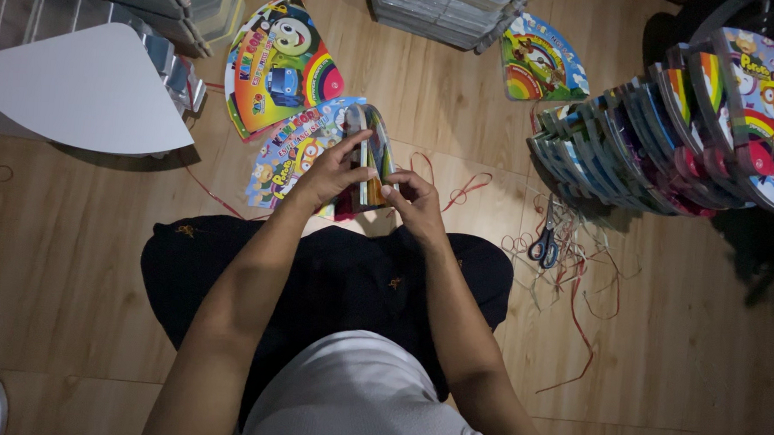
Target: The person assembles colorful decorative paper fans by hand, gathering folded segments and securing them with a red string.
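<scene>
My left hand [329,172] and my right hand [416,203] both grip a small stack of colourful fan-shaped cardboard pieces [373,155], held upright on edge above my lap. The left hand's fingers wrap over its top and left side. The right hand's fingers pinch its lower right edge. Just behind the stack, flat on the wooden floor, lies another fan-shaped printed card [295,146], partly hidden by my left hand.
A larger cartoon fan card [276,66] and another [541,62] lie farther back. A long curved row of stacked fan cards [674,135] stands at right. Scissors [544,243] and loose red ribbon [580,316] lie right of my knees. A white board [80,87] sits left.
</scene>
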